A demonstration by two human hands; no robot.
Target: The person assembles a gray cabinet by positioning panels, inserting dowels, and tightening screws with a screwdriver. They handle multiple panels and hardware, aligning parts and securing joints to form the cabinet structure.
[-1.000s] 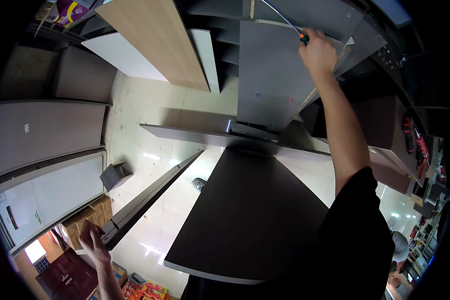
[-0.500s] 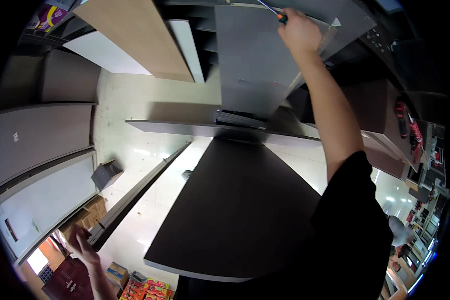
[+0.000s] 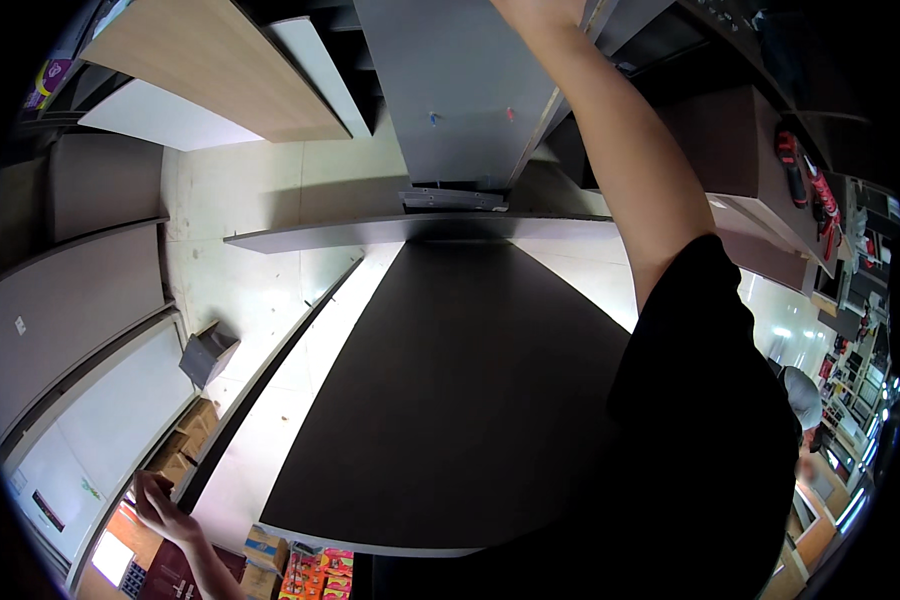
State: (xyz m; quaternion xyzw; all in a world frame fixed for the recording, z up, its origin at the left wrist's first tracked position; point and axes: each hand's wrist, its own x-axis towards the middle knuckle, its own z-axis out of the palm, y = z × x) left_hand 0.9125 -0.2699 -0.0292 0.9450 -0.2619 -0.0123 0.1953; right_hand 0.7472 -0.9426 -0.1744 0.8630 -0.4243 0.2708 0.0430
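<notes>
At the lower left, my left hand (image 3: 162, 510) has its fingers curled at the near end of a long, narrow dark board (image 3: 270, 373), which slants away toward the middle. My right arm reaches far forward, and only part of my right hand (image 3: 542, 8) shows at the top edge, over a grey panel (image 3: 450, 75). Its fingers and anything in them are out of the picture. Before me lies a large dark panel (image 3: 450, 370), its far end meeting an upright narrow board (image 3: 310, 236) that runs crosswise.
Wood-coloured and white boards (image 3: 215, 65) lean at the upper left. A small dark box (image 3: 208, 355) sits on the floor. Red-and-black tools (image 3: 792, 170) lie on a cabinet at the right. Cartons (image 3: 265, 548) and red packages (image 3: 315, 575) stand at the lower left.
My right hand, which held a screwdriver with an orange-and-black handle, has moved up and left, mostly out of view. The scene has shifted slightly; my left hand remains at the narrow board.
</notes>
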